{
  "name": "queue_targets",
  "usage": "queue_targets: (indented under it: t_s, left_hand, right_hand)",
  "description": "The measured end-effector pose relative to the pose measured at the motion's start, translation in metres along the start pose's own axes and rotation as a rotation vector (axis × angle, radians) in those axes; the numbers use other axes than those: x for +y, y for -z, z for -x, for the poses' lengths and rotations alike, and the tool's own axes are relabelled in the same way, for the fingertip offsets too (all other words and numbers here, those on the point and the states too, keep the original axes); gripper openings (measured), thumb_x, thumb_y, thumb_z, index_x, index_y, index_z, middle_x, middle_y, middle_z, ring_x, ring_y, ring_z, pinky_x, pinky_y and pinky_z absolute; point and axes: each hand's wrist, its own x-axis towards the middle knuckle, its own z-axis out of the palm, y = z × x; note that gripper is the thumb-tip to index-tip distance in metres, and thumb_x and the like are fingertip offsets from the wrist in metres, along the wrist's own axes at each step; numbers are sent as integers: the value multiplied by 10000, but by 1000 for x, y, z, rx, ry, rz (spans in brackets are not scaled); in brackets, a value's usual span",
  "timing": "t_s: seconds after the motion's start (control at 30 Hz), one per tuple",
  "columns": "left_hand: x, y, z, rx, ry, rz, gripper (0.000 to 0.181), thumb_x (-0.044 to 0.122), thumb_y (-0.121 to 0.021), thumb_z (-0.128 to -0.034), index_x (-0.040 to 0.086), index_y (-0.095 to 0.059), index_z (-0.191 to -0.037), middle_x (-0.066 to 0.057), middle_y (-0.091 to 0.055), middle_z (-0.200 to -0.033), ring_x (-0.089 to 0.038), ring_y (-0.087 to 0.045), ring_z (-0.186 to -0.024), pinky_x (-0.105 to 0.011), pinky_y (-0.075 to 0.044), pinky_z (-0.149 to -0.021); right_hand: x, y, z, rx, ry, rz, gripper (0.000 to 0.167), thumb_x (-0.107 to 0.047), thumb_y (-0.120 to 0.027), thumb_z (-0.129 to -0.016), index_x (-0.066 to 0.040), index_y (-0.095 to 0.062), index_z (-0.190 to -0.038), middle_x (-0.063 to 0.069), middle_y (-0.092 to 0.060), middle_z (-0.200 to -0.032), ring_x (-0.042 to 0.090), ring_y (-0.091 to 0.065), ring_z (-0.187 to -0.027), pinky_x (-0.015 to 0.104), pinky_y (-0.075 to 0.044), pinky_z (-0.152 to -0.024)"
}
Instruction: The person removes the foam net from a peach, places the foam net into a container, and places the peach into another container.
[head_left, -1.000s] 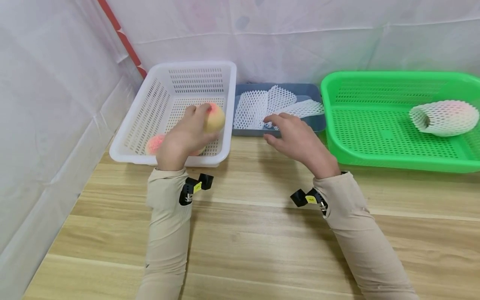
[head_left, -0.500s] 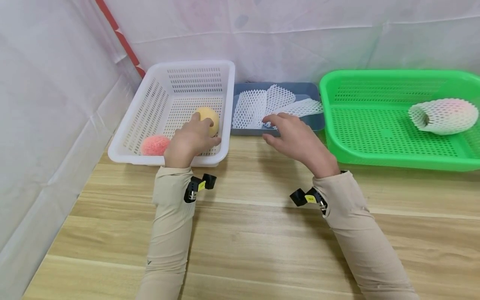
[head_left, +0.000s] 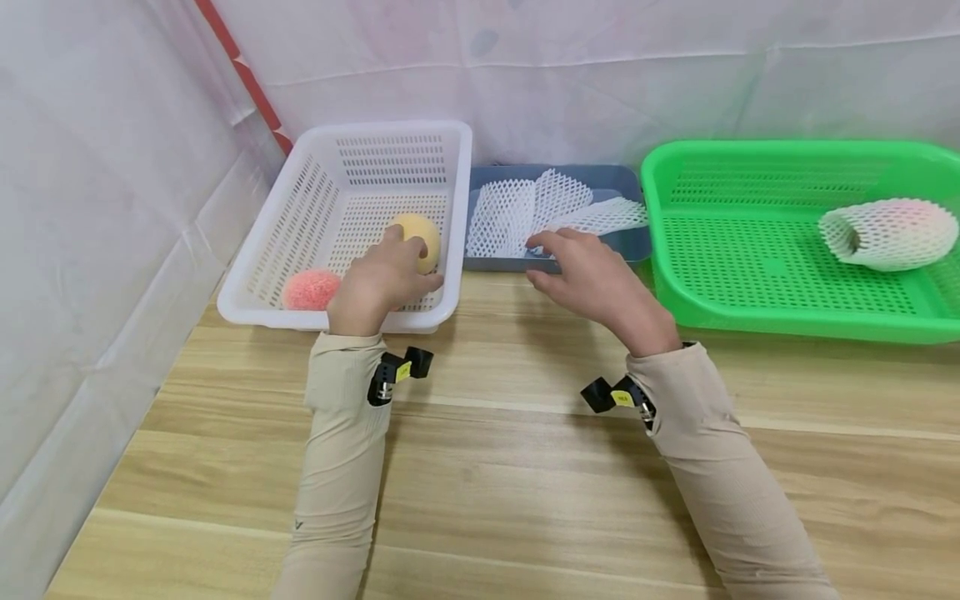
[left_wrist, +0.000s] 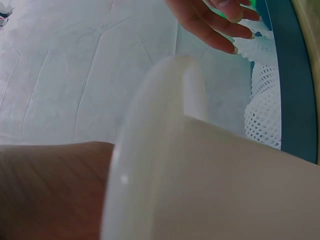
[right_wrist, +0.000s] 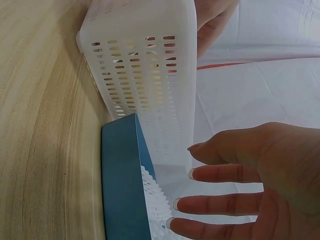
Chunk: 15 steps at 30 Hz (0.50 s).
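My left hand (head_left: 378, 279) is inside the white basket (head_left: 450, 292), its fingers loosely spread over a yellow peach (head_left: 423, 229) and touching or nearly touching it. The thumb stands apart from the fruit. Left of that hand lies a pinkish-red peach (head_left: 310, 290). In the left wrist view the basket wall hides the left fingers. My right hand (head_left: 596, 279) hovers over the front edge of a blue-grey tray (head_left: 630, 246) with relaxed, apart fingers and nothing in its grasp. White foam net sleeves (head_left: 502, 217) lie in the tray, close to its fingertips.
To the right stands a green basket (head_left: 750, 321) holding a peach in a foam net sleeve (head_left: 892, 233). A white cloth (head_left: 600, 100) hangs behind the containers. Wooden tabletop (head_left: 480, 467) stretches in front of them.
The left hand has lowered the yellow peach into the white basket and loosened its fingers around it. Over the last half second little differs. The right hand has stayed in place.
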Motion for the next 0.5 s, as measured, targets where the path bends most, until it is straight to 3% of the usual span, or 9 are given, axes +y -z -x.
queue_targets:
  t_s: [0.27, 0.5]
  left_hand:
    - [0, 6, 6, -17, -24, 48, 493, 314, -559, -948, 21, -469, -1334, -138, -328, -1440, -290, -476, -1093, -424, -428, -951]
    - [-1, 8, 9, -4, -41, 55, 498, 307, -552, -935, 24, -467, -1336, -122, -432, -1327, -280, -480, -1069, -410, -430, -942]
  right_hand:
    - [0, 0, 0, -15, 2, -1, 438, -224, -607, -938, -41, -536, -1329, 179, -576, -1272, 338, -532, -1170, 512, -443, -962]
    - [1, -1, 0, -21, 9, 4, 438, -223, -599, -941, -30, -536, -1329, 188, -579, -1265, 340, -534, -1165, 513, -443, -962]
